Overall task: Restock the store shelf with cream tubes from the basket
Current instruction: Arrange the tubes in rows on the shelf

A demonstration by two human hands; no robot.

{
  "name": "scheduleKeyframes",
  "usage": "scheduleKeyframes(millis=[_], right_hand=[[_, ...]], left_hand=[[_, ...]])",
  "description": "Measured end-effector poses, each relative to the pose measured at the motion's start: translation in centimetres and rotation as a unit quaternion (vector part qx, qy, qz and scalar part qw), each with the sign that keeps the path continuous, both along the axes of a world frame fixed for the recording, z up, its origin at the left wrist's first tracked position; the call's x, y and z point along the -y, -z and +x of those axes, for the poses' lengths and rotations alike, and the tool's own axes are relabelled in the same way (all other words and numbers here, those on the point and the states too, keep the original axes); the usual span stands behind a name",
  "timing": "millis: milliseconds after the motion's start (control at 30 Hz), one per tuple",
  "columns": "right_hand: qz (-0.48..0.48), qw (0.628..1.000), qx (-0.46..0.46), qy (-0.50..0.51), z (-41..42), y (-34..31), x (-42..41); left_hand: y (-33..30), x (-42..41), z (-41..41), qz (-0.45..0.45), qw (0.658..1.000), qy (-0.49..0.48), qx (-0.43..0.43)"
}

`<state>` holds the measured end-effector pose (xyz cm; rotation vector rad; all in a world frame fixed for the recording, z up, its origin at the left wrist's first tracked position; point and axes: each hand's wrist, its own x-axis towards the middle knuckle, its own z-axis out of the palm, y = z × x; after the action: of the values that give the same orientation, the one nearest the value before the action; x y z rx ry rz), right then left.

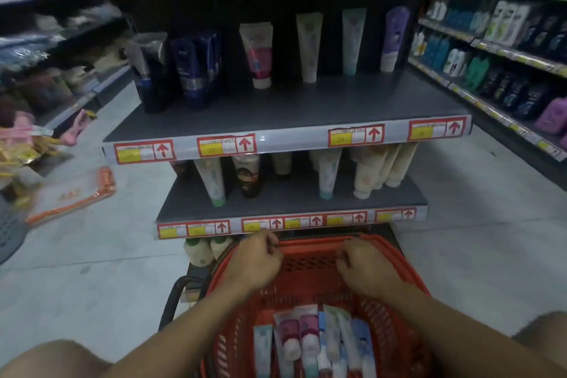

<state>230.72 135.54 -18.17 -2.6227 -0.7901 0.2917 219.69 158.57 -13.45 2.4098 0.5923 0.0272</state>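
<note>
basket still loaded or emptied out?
Loaded. Several cream tubes lie piled at the near end of the red basket; its far end shows bare mesh. Neither hand holds a tube.

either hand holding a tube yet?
No. The left hand and right hand are at the basket rim; the tubes lie inside.

Side shelving [503,40] of bottles is seen at 2 o'clock | an orange-edged packet [72,193] is seen lying on the pale floor [101,261] at 9 o'clock | blurred packaged goods [27,138] are stacked at 10 o'clock
</note>
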Motion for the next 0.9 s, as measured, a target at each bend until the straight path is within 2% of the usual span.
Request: scheduleKeyframes(millis=[433, 700, 767, 900], right_hand=[[-0.115, 0.977, -0.173, 0.054, -0.1, 13.3, 1.9], [-0.199, 0.923, -0.303, 0.13, -1.9, 21.7, 2.9], [-0.186, 0.911, -0.321, 0.181, -2.2, 23.3, 2.6], [-0.068, 0.886, -0.358, 0.287, -2.6, 29.4, 3.4]], left_hand=[[14.4, -0.7, 0.2, -0.105, 0.976, -0.058, -0.183], [23.7, 0.1, 0.2, -0.145, 0.945, -0.069, -0.284], [25.8, 0.5, 0.1, -0.147, 0.939, -0.071, -0.303], [29.1, 1.5, 0.2, -0.176, 0.922, -0.117, -0.326]])
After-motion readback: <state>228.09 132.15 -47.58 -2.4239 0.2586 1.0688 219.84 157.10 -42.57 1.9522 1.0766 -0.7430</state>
